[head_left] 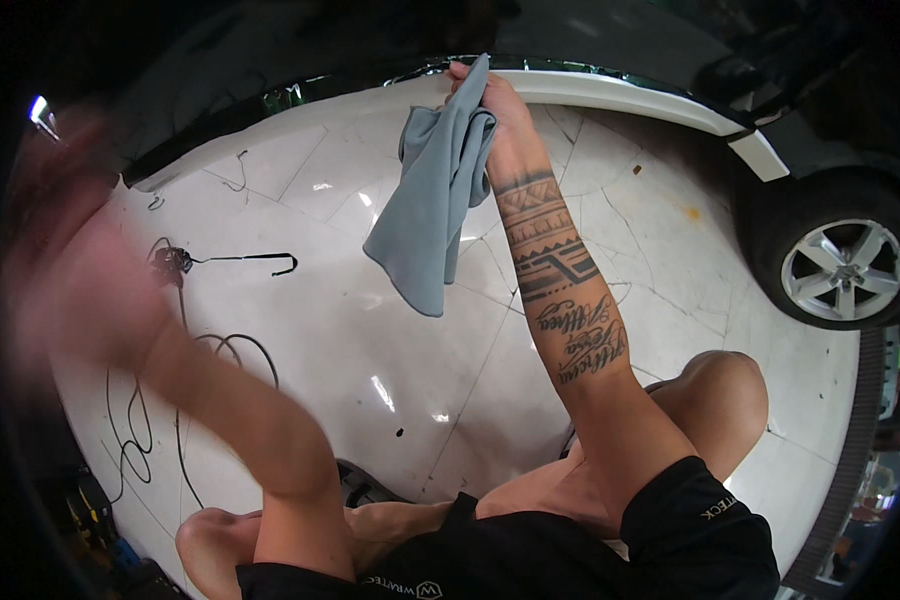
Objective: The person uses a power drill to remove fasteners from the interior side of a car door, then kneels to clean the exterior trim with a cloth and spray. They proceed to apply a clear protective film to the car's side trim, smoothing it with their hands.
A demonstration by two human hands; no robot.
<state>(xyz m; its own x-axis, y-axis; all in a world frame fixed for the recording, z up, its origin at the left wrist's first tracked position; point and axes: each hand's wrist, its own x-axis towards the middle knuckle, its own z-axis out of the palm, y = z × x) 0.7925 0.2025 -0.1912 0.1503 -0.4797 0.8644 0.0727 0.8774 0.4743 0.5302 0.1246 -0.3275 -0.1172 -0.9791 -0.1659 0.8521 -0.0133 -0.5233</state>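
A soft grey cloth [428, 215] hangs in folds from my right hand [507, 112], whose fingers are closed around its upper end. That hand is up against the lower edge of a dark, glossy car body [370, 45], by the white sill [610, 92]. At the far left my left hand [95, 275] is smeared by motion, raised in front of the floor and the car's side. Its fingers cannot be made out, nor whether anything is in them.
To the right stands a car wheel [847, 268] with a silver five-spoke rim. A thin black cable [240, 345] loops over the pale tiled floor [370, 330], beside a black hook-ended piece [270, 258]. Dark gear with yellow parts [95, 510] sits at lower left. My bent knees flank the near floor.
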